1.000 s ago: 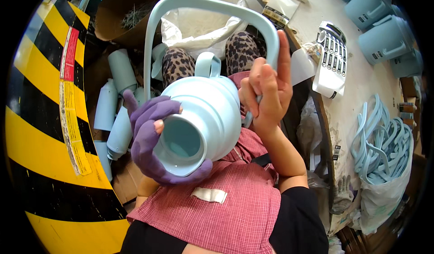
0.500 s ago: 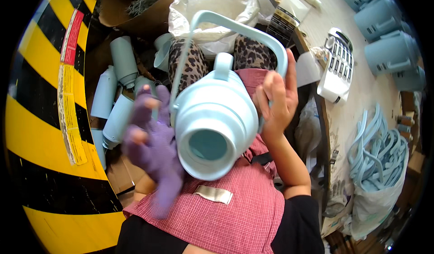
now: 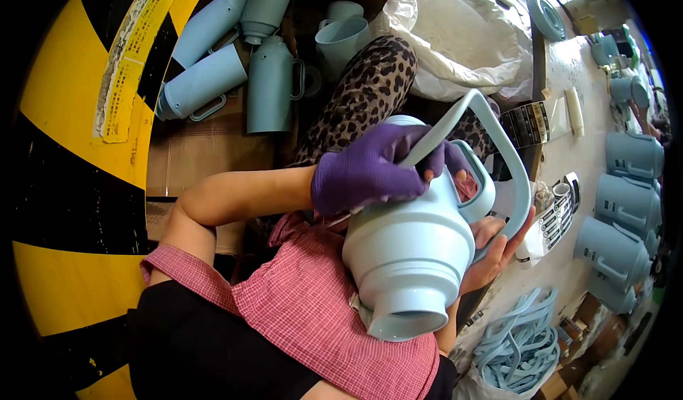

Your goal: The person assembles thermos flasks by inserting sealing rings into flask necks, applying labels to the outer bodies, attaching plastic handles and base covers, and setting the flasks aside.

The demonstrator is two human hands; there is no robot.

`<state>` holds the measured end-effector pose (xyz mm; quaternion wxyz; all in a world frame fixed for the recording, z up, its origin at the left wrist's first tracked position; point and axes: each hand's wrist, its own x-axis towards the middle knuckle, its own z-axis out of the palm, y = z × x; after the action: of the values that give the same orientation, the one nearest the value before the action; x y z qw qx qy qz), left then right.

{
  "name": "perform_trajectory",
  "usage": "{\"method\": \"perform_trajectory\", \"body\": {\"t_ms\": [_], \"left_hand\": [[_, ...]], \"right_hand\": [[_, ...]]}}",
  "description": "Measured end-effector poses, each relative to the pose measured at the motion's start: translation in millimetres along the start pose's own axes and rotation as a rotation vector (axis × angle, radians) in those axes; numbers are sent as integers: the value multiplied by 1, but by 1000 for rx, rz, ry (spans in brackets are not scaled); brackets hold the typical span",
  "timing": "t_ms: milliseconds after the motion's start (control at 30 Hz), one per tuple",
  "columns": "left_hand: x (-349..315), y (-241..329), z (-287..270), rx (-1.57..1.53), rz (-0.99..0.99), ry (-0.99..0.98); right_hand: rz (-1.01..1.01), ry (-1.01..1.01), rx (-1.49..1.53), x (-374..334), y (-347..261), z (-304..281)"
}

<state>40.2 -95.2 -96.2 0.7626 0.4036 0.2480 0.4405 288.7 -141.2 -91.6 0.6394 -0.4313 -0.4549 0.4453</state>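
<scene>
A light blue vacuum jug [image 3: 409,247] lies tilted over my lap, its open mouth toward me. A curved blue carrying handle [image 3: 514,154] arches above it, and a loop-shaped side handle [image 3: 485,195] stands out from its body. My left hand [image 3: 373,165], in a purple glove with bare fingertips, is closed around the left end of the carrying handle against the jug. Bare, my right hand [image 3: 492,254] pinches the handle's other end at the jug's right side. Whether that end is fastened is hidden by the fingers.
Several blue jug bodies [image 3: 269,90] lie in a carton at the left, beside a yellow-and-black striped surface [image 3: 71,193]. Ahead stands a white-lined container [image 3: 455,37]. The workbench [image 3: 562,140] at the right bears more jugs [image 3: 626,201] and a bag of blue handles [image 3: 516,343].
My left hand has moved from open beside the jug onto the carrying handle. The jug has turned and shifted right in view. My right hand has come down to the handle's lower end.
</scene>
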Motion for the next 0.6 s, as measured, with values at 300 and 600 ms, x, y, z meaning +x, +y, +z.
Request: {"method": "perform_trajectory", "body": {"t_ms": [300,600], "left_hand": [[20,21,1,705,769,-18],[80,105,1,384,629,-333]], "right_hand": [[-79,90,281,4,4,25],[456,5,241,163,106,16]]}}
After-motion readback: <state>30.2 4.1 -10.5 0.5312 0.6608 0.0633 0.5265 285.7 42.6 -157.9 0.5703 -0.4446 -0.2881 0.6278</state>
